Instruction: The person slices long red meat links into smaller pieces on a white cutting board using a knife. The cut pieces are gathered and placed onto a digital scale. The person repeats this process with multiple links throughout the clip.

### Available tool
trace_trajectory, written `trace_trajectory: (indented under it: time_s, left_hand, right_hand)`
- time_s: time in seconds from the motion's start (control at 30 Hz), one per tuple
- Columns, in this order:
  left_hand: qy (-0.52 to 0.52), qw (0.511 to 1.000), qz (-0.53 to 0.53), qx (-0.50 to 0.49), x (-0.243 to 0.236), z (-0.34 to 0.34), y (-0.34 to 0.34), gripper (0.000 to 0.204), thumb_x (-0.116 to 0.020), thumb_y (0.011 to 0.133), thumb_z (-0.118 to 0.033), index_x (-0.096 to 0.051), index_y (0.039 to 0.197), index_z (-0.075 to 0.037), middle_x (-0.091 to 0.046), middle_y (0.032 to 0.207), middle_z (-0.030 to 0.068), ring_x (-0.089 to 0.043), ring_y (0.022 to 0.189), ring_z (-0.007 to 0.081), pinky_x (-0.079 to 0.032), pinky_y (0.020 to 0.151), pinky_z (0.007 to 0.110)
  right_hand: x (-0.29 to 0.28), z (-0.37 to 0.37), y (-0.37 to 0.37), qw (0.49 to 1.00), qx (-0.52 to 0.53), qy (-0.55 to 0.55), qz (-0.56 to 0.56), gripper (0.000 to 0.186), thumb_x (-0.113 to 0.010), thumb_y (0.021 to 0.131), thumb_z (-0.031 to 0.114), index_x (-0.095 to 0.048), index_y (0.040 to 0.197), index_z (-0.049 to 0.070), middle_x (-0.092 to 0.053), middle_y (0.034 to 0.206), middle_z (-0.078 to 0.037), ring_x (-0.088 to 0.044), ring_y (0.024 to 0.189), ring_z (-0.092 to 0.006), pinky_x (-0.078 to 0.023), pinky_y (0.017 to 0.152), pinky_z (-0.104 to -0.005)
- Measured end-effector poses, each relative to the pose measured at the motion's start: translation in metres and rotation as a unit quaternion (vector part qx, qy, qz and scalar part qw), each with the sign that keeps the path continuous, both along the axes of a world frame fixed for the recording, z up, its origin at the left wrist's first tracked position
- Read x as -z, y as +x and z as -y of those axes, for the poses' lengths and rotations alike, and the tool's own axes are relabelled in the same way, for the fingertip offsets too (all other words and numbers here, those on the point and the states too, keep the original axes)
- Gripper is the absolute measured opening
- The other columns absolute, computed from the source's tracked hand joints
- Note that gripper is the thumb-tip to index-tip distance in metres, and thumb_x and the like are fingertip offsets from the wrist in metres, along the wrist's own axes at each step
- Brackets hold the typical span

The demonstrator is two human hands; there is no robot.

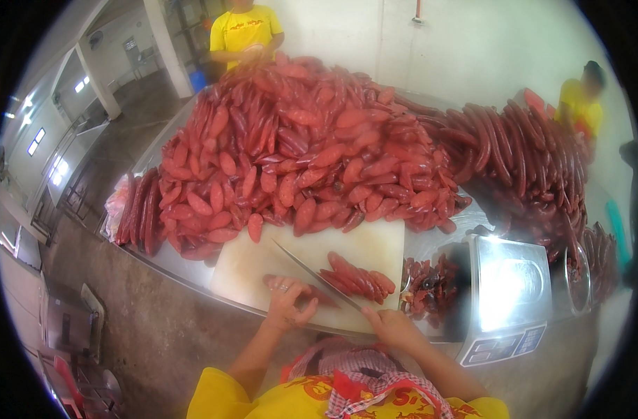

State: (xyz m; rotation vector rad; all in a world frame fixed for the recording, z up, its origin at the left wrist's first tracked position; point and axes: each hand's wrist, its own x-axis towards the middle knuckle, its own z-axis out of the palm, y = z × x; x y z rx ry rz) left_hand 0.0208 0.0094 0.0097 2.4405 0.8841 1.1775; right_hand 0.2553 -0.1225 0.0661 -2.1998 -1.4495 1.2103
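My right hand (389, 327) grips a long knife (312, 271), its blade slanting up and left across the white cutting board (239, 262). The fingers of my left hand (291, 305) are curled around a dark red sausage (324, 297) near the board's front edge, left of the blade. Just right of the knife lies a small bunch of sliced sausage pieces (357, 277). Behind the board rises a large heap of slant-cut sausage pieces (298, 150), its front edge resting partly on the board.
Sausage trimmings (428, 286) lie right of the board, beside a metal scale (511, 286). Long whole sausages (521, 150) are piled at the right; a few more (146, 213) lie at the far left. One person (246, 31) stands behind the heap, another person (581, 105) at the far right.
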Motion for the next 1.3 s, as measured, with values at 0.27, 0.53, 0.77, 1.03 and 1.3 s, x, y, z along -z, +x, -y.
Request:
trace_trajectory:
  time_s: [0.27, 0.53, 0.77, 1.03, 1.3]
  left_hand:
    - [-0.001, 1.000, -0.001, 0.000, -0.005, 0.001, 0.001, 0.021, -0.071, 0.066, -0.018, -0.058, 0.082, -0.012, -0.055, 0.084, 0.0062, -0.050, 0.083, 0.0292, -0.035, 0.076, 0.042]
    - [0.009, 1.000, 0.007, -0.001, -0.003, 0.001, 0.000, 0.023, -0.071, 0.064, -0.017, -0.058, 0.082, -0.012, -0.055, 0.085, 0.0064, -0.051, 0.084, 0.0302, -0.034, 0.079, 0.046]
    - [-0.011, 1.000, -0.008, 0.007, 0.001, -0.001, -0.002, 0.027, -0.074, 0.060, -0.016, -0.057, 0.081, -0.013, -0.054, 0.084, 0.0064, -0.049, 0.084, 0.0288, -0.033, 0.080, 0.041]
    - [-0.010, 1.000, -0.017, 0.002, 0.000, -0.002, 0.000, 0.028, -0.073, 0.058, -0.014, -0.056, 0.081, -0.014, -0.053, 0.084, 0.0047, -0.048, 0.085, 0.0270, -0.032, 0.080, 0.041]
    - [-0.026, 1.000, -0.013, 0.007, 0.002, -0.003, -0.001, 0.026, -0.071, 0.061, -0.015, -0.056, 0.083, -0.013, -0.057, 0.087, 0.0057, -0.050, 0.087, 0.0294, -0.034, 0.079, 0.043]
  right_hand:
    - [-0.001, 0.000, 0.000, 1.000, 0.005, -0.002, 0.003, 0.081, -0.032, 0.095, 0.065, -0.067, 0.086, -0.007, -0.064, 0.090, -0.033, -0.062, 0.094, -0.0478, -0.047, 0.087, -0.0501]
    - [-0.009, 0.001, -0.004, 1.000, 0.013, 0.009, -0.003, 0.080, -0.034, 0.096, 0.063, -0.066, 0.082, -0.008, -0.063, 0.088, -0.034, -0.062, 0.094, -0.0483, -0.047, 0.086, -0.0494]
    - [-0.019, 0.023, 0.001, 0.999, 0.024, -0.021, -0.025, 0.071, -0.037, 0.098, 0.057, -0.067, 0.089, -0.006, -0.063, 0.088, -0.034, -0.061, 0.092, -0.0491, -0.048, 0.083, -0.0513]
    - [-0.064, 0.073, 0.014, 0.998, -0.005, -0.042, 0.056, 0.064, -0.039, 0.099, 0.052, -0.067, 0.089, -0.004, -0.064, 0.083, -0.031, -0.062, 0.085, -0.0490, -0.048, 0.080, -0.0522]
    - [-0.080, 0.097, 0.023, 0.988, -0.028, -0.121, 0.090, 0.057, -0.040, 0.100, 0.046, -0.065, 0.093, -0.004, -0.064, 0.079, -0.031, -0.062, 0.083, -0.0501, -0.049, 0.073, -0.0527]
